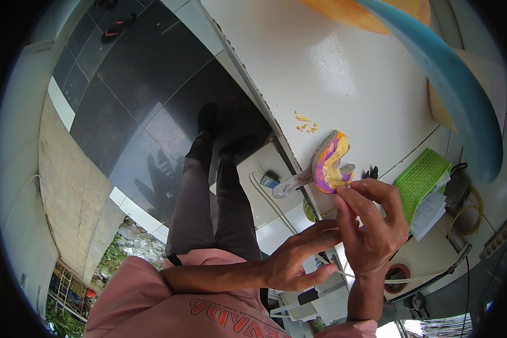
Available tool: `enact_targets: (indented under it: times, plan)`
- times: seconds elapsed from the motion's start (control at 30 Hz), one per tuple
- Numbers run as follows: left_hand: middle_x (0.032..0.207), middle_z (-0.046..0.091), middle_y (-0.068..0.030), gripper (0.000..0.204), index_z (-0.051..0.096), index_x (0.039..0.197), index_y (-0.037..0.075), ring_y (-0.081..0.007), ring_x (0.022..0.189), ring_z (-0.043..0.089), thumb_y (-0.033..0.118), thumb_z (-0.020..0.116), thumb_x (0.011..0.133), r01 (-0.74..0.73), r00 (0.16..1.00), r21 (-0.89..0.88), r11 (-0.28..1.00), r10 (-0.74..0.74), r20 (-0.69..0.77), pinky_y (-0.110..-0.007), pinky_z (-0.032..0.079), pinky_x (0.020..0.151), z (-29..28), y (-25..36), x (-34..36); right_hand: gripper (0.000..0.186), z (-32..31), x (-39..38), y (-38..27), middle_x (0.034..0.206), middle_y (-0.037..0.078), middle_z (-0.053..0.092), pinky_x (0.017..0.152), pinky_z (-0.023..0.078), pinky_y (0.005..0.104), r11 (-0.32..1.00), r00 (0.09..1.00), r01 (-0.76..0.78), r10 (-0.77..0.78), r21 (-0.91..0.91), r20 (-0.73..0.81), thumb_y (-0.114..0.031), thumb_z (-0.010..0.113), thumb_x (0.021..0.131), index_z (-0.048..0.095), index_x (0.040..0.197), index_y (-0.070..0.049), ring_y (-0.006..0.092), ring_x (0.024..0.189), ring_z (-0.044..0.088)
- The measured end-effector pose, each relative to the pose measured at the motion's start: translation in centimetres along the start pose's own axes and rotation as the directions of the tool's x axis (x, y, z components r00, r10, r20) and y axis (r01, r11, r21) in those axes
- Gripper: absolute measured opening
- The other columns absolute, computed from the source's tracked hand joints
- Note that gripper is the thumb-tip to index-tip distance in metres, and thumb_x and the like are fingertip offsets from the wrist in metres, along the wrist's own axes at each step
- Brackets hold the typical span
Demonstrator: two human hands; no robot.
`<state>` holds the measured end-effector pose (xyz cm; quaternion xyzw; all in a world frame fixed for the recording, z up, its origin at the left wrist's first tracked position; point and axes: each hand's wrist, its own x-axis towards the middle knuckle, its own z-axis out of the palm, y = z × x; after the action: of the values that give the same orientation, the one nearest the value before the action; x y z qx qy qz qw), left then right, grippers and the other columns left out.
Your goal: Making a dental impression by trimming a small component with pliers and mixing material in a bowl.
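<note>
One dental impression tray (pixel 322 151) bearing yellow-and-purple putty (pixel 336 160) lies on the white counter (pixel 298 62), handle (pixel 291 185) past the edge, perhaps for easy lifting; the right hand (pixel 373 230) bends fingertips to its rim, any pinch unclear; the left hand (pixel 298 260) spreads, seemingly empty

Bright daylight, glare on countertop (pixel 372 84), fisheye-bent edges

Apparently a dental workshop: filled impression tray (pixel 327 168), white tiled bench (pixel 287 70), socket strip (pixel 496 240).
</note>
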<state>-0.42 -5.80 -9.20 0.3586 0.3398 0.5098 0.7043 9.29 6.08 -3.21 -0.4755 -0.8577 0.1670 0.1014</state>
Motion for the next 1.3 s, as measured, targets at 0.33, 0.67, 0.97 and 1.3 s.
enact_targets:
  times: [0.33,0.67,0.97,1.3]
  plan:
    - [0.137,0.047,-0.0237,0.054,0.045,0.135,-0.008,-0.0381,0.134,0.039,0.018,0.059,0.089,-0.006,1.000,-0.012,1.000,0.006,0.020,-0.044,0.034,0.110,-0.3,0.0,0.1,0.029,-0.1,0.1,0.0,0.090,0.007,0.065,0.058,0.052,0.0287,1.000,1.000,0.004,-0.003,-0.020,0.028,-0.009,0.083,0.067,0.073,0.094,-0.008,0.0179,0.071,0.065]
    - [0.125,0.061,-0.0189,0.047,0.051,0.132,-0.003,-0.0320,0.123,0.053,0.017,0.056,0.091,-0.030,1.000,0.123,0.992,0.029,0.006,-0.041,0.041,0.103,-0.6,1.4,0.0,0.023,-5.8,-6.2,1.7,0.092,0.014,0.067,0.067,0.052,0.0324,0.892,0.887,-0.450,0.442,-0.036,-0.130,-0.003,0.075,0.078,0.068,0.099,0.000,0.0241,0.075,0.065]
    - [0.105,0.063,-0.0156,0.032,0.050,0.126,-0.004,-0.0162,0.096,0.062,0.000,0.051,0.094,0.162,0.980,0.103,0.981,-0.148,-0.132,-0.030,0.050,0.088,0.7,1.3,-1.7,0.083,-2.6,-4.6,1.7,0.124,0.015,0.052,0.092,0.046,0.0393,0.918,0.901,-0.307,0.365,-0.251,0.234,-0.024,0.084,0.068,0.045,0.136,0.003,0.0312,0.113,0.053]
    - [0.121,0.058,-0.0204,0.043,0.044,0.133,-0.005,-0.0218,0.108,0.062,-0.003,0.052,0.091,0.203,0.964,0.072,0.977,-0.186,-0.192,-0.034,0.050,0.095,2.7,0.8,0.0,0.050,-2.2,-5.3,2.2,0.121,0.015,0.055,0.094,0.048,0.0401,0.938,0.920,-0.336,0.346,-0.084,0.185,-0.020,0.076,0.075,0.059,0.118,0.000,0.0317,0.111,0.056]
